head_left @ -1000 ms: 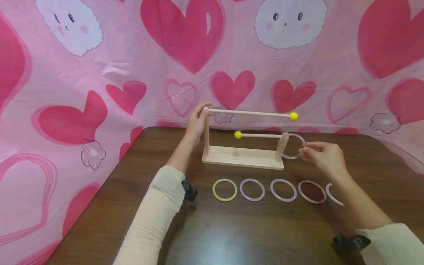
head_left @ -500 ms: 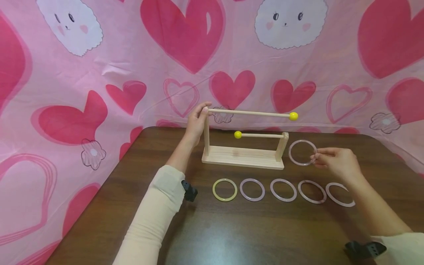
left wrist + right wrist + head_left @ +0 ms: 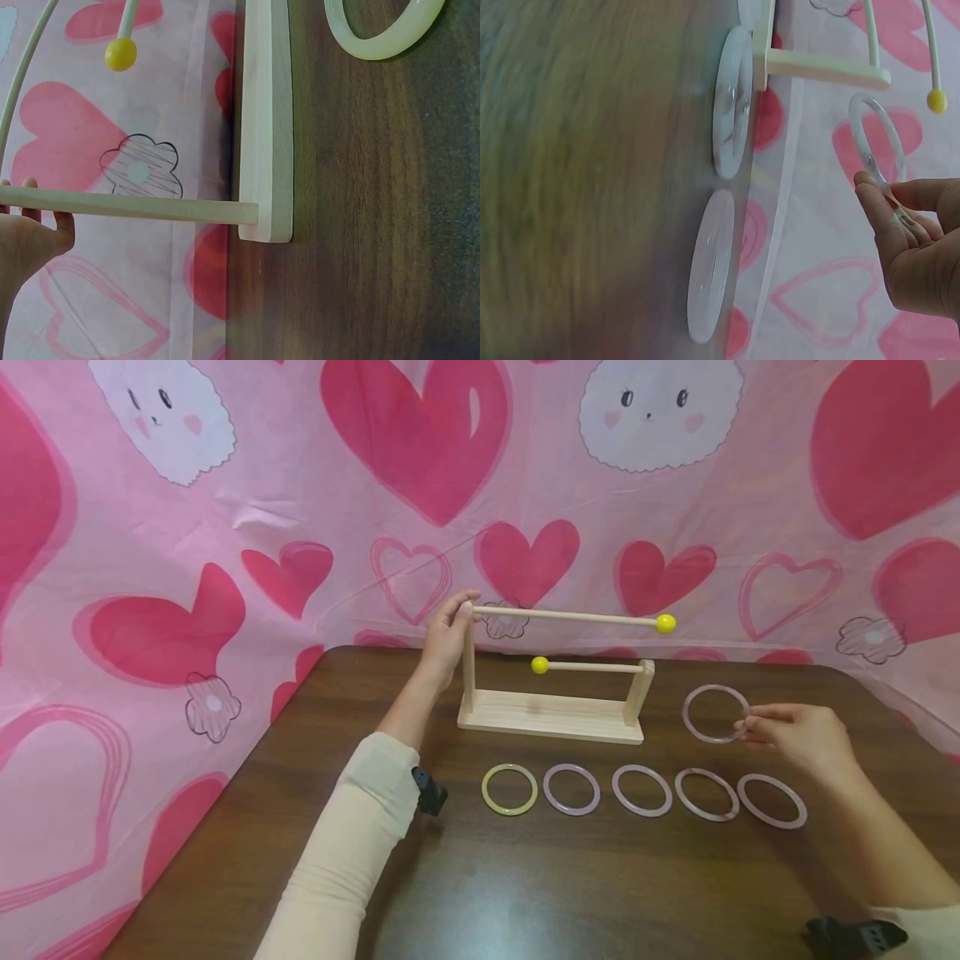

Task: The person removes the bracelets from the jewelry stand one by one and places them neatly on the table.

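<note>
A pale wooden stand point(image 3: 547, 716) has two horizontal rods tipped with yellow balls. My left hand point(image 3: 446, 639) grips the top of its tall left post; in the left wrist view the fingers point(image 3: 64, 225) curl round that post. My right hand point(image 3: 802, 739) pinches a translucent pale pink bangle point(image 3: 686, 718) by its edge, above the table to the right of the stand. The right wrist view shows thumb and fingers on that bangle point(image 3: 860, 135). A yellow-green bangle point(image 3: 485, 790) and a lilac bangle point(image 3: 547, 785) lie flat at the left of the row before the stand.
Farther right in the row lie a pale bangle point(image 3: 617, 787), a marbled bangle point(image 3: 679, 789) and a pinkish-white bangle point(image 3: 802, 814). The dark wooden table point(image 3: 487, 893) ends against a pink heart-print cloth point(image 3: 300, 485). The upper rod's yellow ball point(image 3: 665, 624) points right.
My right hand has drawn the held bangle rightward and slightly down, away from the stand's short right post. The rightmost bangle on the table is now uncovered. The left hand stays put.
</note>
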Tool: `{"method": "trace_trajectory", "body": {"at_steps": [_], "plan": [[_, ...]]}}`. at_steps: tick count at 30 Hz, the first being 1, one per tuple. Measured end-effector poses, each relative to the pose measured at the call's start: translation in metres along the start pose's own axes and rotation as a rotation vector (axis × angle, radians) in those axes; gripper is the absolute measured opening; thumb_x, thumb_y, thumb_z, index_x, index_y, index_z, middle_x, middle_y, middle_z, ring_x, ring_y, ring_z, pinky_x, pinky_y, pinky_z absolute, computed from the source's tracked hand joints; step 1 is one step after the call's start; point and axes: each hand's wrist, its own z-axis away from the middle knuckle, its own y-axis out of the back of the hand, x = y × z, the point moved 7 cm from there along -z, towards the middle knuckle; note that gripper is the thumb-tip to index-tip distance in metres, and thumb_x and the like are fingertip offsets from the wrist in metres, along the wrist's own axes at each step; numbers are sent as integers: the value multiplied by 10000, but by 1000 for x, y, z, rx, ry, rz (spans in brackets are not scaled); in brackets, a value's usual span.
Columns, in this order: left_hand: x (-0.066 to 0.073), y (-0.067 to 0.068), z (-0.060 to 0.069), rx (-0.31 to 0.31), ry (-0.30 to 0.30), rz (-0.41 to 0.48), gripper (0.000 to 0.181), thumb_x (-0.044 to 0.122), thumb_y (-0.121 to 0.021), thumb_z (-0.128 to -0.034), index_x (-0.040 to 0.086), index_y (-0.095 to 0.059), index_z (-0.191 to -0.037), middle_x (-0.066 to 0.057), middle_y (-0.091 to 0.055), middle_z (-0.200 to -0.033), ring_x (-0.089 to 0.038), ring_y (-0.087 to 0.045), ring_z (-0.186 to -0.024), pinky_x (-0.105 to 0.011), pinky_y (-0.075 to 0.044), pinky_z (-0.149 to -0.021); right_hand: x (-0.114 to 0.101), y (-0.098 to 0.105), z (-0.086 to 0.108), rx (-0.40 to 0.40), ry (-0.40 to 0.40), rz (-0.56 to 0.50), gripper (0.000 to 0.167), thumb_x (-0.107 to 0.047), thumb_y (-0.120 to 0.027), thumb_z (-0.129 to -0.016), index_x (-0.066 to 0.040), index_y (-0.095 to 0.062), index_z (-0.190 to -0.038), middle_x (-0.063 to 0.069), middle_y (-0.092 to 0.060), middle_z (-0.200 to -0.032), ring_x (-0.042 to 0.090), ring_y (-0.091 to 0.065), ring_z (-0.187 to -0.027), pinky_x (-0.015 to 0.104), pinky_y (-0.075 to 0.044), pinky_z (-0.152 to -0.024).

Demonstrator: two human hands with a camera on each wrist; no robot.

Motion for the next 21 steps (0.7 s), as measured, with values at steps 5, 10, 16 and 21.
{"method": "trace_trajectory", "body": {"at_steps": [5, 10, 16, 21], "plan": [[0, -1, 0, -5, -2, -2, 300, 148, -441, -983, 2, -539, -1225, -166, -558, -1172, -341, -538, -1033, -335, -368, -912, 10, 9, 2, 0, -28, 102, 502, -262, -534, -936, 172, -504, -1186, -34, -701, -737, 23, -648, -640, 98, -432, -579], [1, -1, 0, -13, 6, -6, 299, 156, -437, -985, 18, -541, -1229, -177, -544, -1190, -346, -526, -1057, -353, -356, -919, 20, 16, 4, -4, -31, 158, 497, -257, -524, -938, 181, -510, -1172, 4, -698, -714, 3, -637, -613, 81, -383, -575], [0, -1, 0, -20, 8, 12, 312, 157, -435, -985, -1, -526, -1239, -194, -529, -1207, -367, -511, -1071, -359, -348, -926, 33, 24, 4, -58, -29, 210, 467, -221, -484, -957, 200, -500, -1158, 77, -701, -758, -2, -633, -611, 149, -418, -667], [0, -1, 0, -11, 18, 6, 304, 160, -444, -982, 16, -538, -1233, -170, -544, -1198, -381, -507, -1083, -363, -358, -920, 45, 29, 5, -105, -58, 179, 448, -182, -447, -972, 224, -466, -1163, 110, -699, -792, -1, -636, -625, 262, -490, -725]]}}
